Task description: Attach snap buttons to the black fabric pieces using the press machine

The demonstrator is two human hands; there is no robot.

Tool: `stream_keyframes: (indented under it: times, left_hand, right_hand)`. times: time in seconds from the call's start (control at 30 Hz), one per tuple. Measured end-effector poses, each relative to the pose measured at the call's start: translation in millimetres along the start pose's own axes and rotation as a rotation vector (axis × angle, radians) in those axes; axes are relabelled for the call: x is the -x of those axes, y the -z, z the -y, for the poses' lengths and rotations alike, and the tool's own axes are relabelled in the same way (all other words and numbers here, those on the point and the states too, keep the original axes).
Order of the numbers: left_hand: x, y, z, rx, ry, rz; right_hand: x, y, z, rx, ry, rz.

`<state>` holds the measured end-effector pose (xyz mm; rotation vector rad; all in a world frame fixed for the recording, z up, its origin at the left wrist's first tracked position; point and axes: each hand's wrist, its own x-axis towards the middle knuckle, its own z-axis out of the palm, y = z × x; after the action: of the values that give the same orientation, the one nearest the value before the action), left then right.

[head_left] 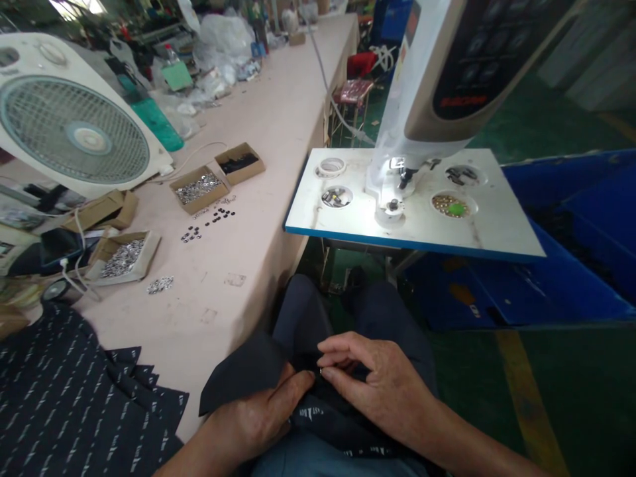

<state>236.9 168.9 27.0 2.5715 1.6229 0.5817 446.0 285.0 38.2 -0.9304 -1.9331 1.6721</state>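
Note:
Across my lap lies a dark garment piece with white lettering along its lower part. My left hand is closed on it, thumb on top, and a flap of the cloth sticks out to the left. Close beside that thumb, my right hand pinches a tiny shiny metal piece between thumb and fingertips, right over the cloth. The piece's exact kind is too small to make out. Ahead stands a white press machine with its lamp lit, above a white tabletop with small-parts wells.
On the long table to the left are a box of silver fasteners, a nearer box of metal parts, loose black fasteners, a fan and printed dark fabric. Blue bins stand at right.

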Motion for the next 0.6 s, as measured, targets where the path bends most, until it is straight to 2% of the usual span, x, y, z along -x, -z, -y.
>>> stream_keyframes:
  times: [0.17,0.37,0.6]
  left_hand:
    - [-2,1.3,-4,0.012,0.066,0.026]
    - [-12,2.1,-6,0.2,0.115,0.017]
    - [-21,-1.1,-5,0.284,0.168,-0.018]
  right_hand:
    - [1,0,-3,0.12,0.063,0.025]
    - [4,4,0,0.248,0.195,0.096]
    - [10,25,26,0.326,0.111,0.221]
